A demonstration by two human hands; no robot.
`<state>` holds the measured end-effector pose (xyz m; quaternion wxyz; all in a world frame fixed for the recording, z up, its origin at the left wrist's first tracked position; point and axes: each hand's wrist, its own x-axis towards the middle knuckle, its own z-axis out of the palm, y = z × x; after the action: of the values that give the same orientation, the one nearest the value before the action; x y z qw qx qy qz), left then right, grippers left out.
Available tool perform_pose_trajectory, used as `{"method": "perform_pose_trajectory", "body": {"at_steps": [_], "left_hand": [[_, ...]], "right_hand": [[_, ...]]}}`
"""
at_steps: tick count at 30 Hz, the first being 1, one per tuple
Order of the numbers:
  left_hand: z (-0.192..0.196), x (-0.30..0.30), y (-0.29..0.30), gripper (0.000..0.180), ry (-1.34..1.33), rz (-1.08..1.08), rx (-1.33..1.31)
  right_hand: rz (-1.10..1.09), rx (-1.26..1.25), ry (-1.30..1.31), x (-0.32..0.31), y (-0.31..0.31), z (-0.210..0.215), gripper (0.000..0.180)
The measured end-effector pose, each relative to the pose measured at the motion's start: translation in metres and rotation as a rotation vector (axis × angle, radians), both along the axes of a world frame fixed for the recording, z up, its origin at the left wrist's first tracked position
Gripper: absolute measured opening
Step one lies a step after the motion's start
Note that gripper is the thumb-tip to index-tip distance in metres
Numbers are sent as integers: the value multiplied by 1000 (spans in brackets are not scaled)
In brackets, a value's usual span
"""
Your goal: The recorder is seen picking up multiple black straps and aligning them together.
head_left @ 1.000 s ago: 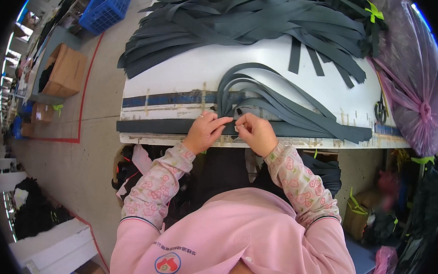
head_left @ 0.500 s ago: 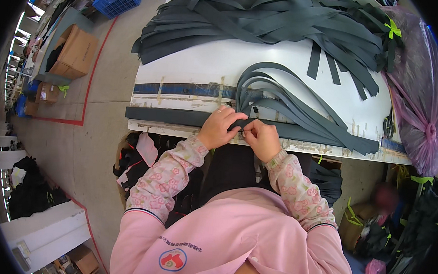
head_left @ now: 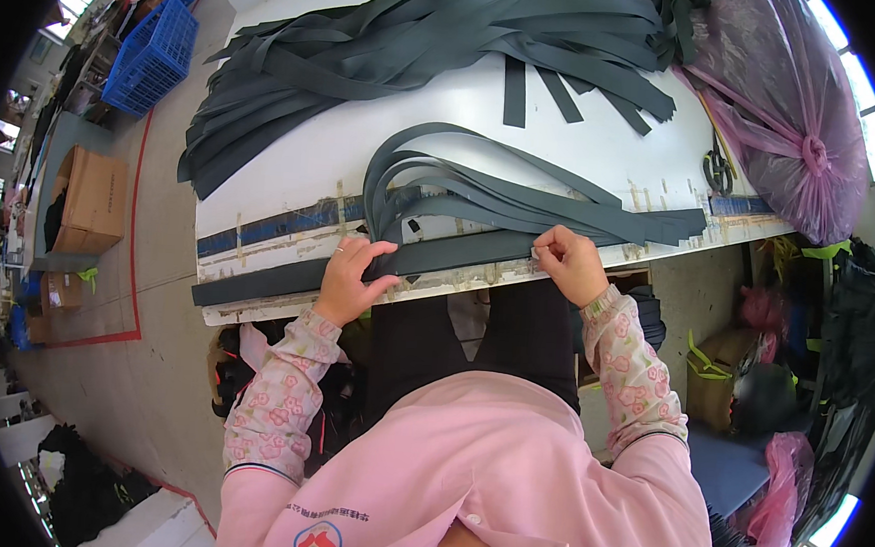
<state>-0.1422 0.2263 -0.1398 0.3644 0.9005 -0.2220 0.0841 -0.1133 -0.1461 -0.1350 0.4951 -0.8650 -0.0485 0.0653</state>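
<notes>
A flat dark grey strap (head_left: 256, 285) lies along the near edge of the white table. Several more straps (head_left: 492, 205) loop up from it in a bundle, their ends fanned to the right. At the base of the loop, my left hand (head_left: 345, 283) curls its thumb and forefinger round the strap. Further right, over the near edge of the straps, my right hand (head_left: 573, 267) is closed in a pinch. A small pale bit shows at its fingertips, too small to name.
A large heap of dark grey straps (head_left: 412, 36) covers the table's far side. Black-handled scissors (head_left: 716, 168) lie at the right, beside a tied pink plastic bag (head_left: 788, 114). A blue crate (head_left: 153, 56) and a cardboard box (head_left: 91, 200) stand to the left.
My hands have parted: the right has moved right along the straps, while the left stays at the loop's base. The whole view has shifted and tilted.
</notes>
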Motion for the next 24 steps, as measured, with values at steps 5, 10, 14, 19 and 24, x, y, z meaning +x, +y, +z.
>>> {"method": "perform_pose_trajectory", "body": {"at_steps": [5,10,14,19,24], "left_hand": [[3,0,-2,45,3,17,14],[1,4,-6,43,-18,5,12],[4,2,-5,40,-41,-4,36],[2,1,-5,35,-98,-31,9],[-1,-2,-2,36,-88,8,4]], "right_hand": [[27,-120,-107,1,8,11,8],[-9,88,69,9,-4,17,6],[79,260,150,3,27,35,9],[572,167,407,-10,108,11,40],[125,-140,-392,13,151,7,35]]}}
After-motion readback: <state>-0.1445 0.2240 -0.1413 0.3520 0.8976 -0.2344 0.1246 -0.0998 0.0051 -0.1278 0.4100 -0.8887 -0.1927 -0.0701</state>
